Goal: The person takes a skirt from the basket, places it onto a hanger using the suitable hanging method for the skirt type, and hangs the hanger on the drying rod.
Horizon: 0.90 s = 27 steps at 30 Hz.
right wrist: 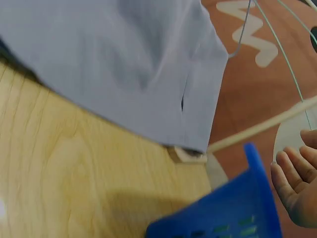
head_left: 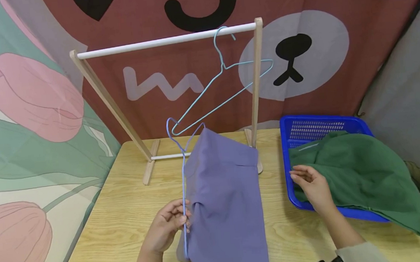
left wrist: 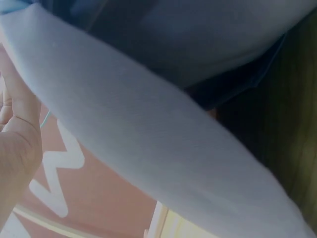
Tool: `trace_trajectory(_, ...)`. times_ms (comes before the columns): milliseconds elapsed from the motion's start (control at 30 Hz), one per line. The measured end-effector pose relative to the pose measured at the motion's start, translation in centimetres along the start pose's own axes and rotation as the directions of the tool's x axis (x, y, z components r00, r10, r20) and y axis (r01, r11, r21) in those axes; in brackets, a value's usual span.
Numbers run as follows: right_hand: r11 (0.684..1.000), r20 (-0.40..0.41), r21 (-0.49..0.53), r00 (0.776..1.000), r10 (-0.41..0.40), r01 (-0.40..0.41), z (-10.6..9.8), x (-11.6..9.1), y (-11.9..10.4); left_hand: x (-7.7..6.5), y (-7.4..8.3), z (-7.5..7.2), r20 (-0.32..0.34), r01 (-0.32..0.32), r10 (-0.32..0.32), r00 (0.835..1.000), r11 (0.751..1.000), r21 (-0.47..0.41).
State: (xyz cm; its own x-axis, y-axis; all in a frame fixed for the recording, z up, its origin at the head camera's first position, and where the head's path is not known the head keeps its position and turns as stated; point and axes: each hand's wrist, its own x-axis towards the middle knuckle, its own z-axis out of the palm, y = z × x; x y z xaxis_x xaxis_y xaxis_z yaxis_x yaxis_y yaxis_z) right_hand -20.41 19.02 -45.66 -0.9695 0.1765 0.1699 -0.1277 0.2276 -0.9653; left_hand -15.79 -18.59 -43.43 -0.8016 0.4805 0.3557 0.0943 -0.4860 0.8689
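Observation:
My left hand (head_left: 162, 229) grips the lower bar of a periwinkle-blue clothes hanger (head_left: 183, 182), which is turned on its side with its hook pointing away. A purple garment (head_left: 227, 203) drapes from this hanger down over the table; its exact kind is unclear. In the left wrist view the cloth (left wrist: 148, 129) fills most of the picture, beside part of the hand. My right hand (head_left: 314, 186) holds nothing, its fingers loosely bent above the left side of a blue basket (head_left: 289, 174). Green cloth (head_left: 361, 172) lies heaped in that basket and spills over its front right rim.
Behind the garment stands a small wooden rack (head_left: 108, 106) with a white rail (head_left: 166, 42). An aqua hanger (head_left: 206, 88) hangs from the rail near the right post. All of it stands on a wood-grain table (head_left: 120, 220) before a printed curtain (head_left: 141, 13).

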Motion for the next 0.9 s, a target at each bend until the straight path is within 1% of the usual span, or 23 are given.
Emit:
trace_trajectory(133, 0.992, -0.015, -0.123, 1.0, -0.001, -0.001, -1.2, -0.3, 0.9, 0.1, 0.3, -0.1, -0.004, -0.009, 0.009, 1.0, 1.0, -0.008)
trace_trajectory(167, 0.993, -0.015, -0.116, 1.0, -0.003, 0.001, -1.5, -0.3, 1.4, 0.1, 0.3, -0.1, -0.005, -0.011, 0.011, 1.0, 1.0, -0.007)
trace_trajectory(233, 0.987, -0.017, -0.162, 1.0, 0.017, -0.02, -2.0, -0.3, 1.7, 0.2, 0.5, -0.2, -0.005, -0.017, 0.017, 1.0, 1.0, 0.0)
trace_trajectory(300, 0.972, -0.013, -0.231, 0.999, 0.035, -0.037, -2.6, -0.4, 1.8, 0.2, 0.7, -0.4, -0.003, -0.024, 0.024, 1.0, 1.0, 0.01)
trace_trajectory(367, 0.95, -0.002, -0.309, 0.999, 0.04, -0.038, -3.1, -0.4, 1.8, 0.3, 0.9, -0.6, -0.005, -0.026, 0.026, 1.0, 0.999, 0.023)
trace_trajectory(400, 0.925, 0.007, -0.379, 0.999, 0.046, -0.04, -3.4, -0.5, 1.5, 0.3, 1.0, -0.7, -0.002, -0.032, 0.032, 0.999, 0.999, 0.03)
trace_trajectory(467, 0.898, 0.021, -0.439, 0.999, 0.044, -0.031, -4.0, -0.5, 1.6, 0.3, 1.2, -0.8, 0.0, -0.036, 0.036, 0.999, 0.999, 0.037)
trace_trajectory(533, 0.882, 0.036, -0.47, 0.998, 0.058, -0.035, -4.6, -0.6, 1.7, 0.4, 1.4, -0.8, -0.003, -0.036, 0.036, 0.999, 0.998, 0.043)
trace_trajectory(567, 0.876, 0.046, -0.481, 0.996, 0.072, -0.041, -4.9, -0.7, 1.7, 0.4, 1.6, -0.8, -0.017, -0.025, 0.026, 1.0, 0.999, 0.048)
trace_trajectory(600, 0.871, 0.054, -0.488, 0.995, 0.086, -0.049, -5.1, -0.8, 1.8, 0.5, 1.7, -0.7, -0.03, -0.017, 0.018, 0.999, 0.999, 0.05)
trace_trajectory(667, 0.857, 0.072, -0.51, 0.989, 0.128, -0.074, -5.6, -0.9, 1.9, 0.5, 1.9, -0.7, -0.033, -0.021, 0.023, 0.999, 0.998, 0.057)
trace_trajectory(767, 0.821, 0.11, -0.564, 0.978, 0.177, -0.085, -6.3, -1.2, 1.7, 0.7, 2.1, -0.7, -0.041, -0.024, 0.026, 0.999, 0.998, 0.058)
trace_trajectory(833, 0.792, 0.135, -0.606, 0.97, 0.201, -0.08, -6.8, -1.2, 1.7, 0.8, 2.1, -0.7, -0.019, -0.051, 0.052, 0.998, 0.997, 0.052)
trace_trajectory(900, 0.765, 0.161, -0.64, 0.962, 0.222, -0.069, -7.3, -1.1, 1.6, 0.8, 2.2, -0.7, -0.019, -0.06, 0.061, 0.998, 0.997, 0.054)
